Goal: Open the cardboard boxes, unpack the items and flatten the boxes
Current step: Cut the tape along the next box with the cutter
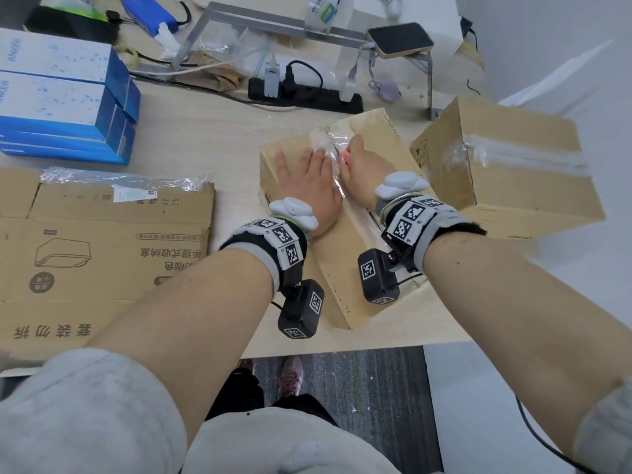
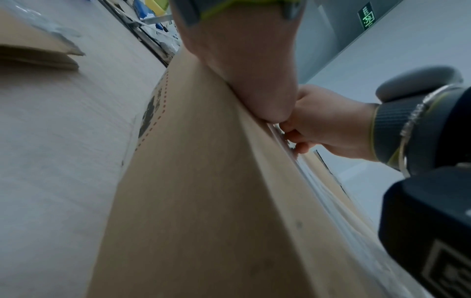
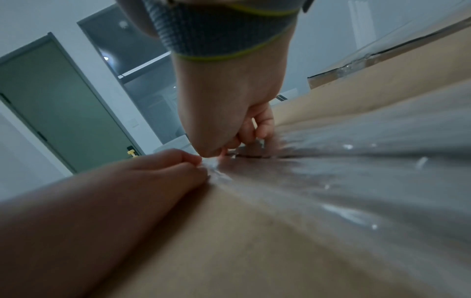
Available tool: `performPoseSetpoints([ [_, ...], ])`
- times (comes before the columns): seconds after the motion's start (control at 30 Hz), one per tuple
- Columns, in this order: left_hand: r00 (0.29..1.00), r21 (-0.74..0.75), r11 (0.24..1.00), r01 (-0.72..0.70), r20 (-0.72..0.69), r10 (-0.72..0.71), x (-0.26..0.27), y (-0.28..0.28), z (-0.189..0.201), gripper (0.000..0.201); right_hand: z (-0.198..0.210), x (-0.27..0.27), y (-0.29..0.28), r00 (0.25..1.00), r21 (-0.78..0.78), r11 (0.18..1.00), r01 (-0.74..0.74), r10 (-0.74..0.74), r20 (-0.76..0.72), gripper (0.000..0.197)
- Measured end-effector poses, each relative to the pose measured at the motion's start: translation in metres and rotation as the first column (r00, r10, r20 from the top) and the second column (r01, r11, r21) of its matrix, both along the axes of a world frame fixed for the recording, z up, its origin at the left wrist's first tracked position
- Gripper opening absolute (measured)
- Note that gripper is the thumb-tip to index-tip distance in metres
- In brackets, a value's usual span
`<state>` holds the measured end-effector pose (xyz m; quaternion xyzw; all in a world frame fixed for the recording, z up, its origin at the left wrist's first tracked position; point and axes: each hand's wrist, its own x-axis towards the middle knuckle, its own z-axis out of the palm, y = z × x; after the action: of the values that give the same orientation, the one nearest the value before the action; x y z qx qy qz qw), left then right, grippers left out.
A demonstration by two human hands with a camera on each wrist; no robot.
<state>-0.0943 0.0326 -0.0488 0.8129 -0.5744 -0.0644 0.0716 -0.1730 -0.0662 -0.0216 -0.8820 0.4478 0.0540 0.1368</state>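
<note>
Table (image 1: 212,138) of pale wood, carrying everything. Flattened cardboard (image 1: 102,254) at the left edge. Second sealed box (image 1: 506,165) at the right, tape intact. Sealed cardboard box (image 1: 362,275) in the middle, near the front edge, taped along its top seam. Left hand (image 1: 309,186) laid flat on the lid, fingers straight, pressing down. Right hand (image 1: 364,165) just beside it, fingers curled, pinching the clear tape (image 1: 333,148) at the seam.
</note>
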Motion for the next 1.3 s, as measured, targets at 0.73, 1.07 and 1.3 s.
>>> performPoseSetpoints([
  [0.73, 0.999, 0.026, 0.999, 0.025, 0.024, -0.025, -0.008, 0.002, -0.004, 0.060, 0.005, -0.005, 0.001, 0.998, 0.028, 0.998, 0.054, -0.055, 0.037, 0.027],
  [1.07, 1.000, 0.013, 1.000, 0.026, 0.012, -0.026, -0.008, 0.003, -0.003, 0.061, 0.001, -0.011, 0.009, 0.999, -0.001, 0.999, 0.044, -0.044, -0.013, 0.026],
  [1.3, 1.000, -0.007, 1.000, 0.021, 0.022, -0.021, -0.012, 0.005, 0.000, 0.056, -0.003, -0.017, 0.014, 0.998, -0.057, 0.997, 0.052, -0.050, 0.032, 0.027],
])
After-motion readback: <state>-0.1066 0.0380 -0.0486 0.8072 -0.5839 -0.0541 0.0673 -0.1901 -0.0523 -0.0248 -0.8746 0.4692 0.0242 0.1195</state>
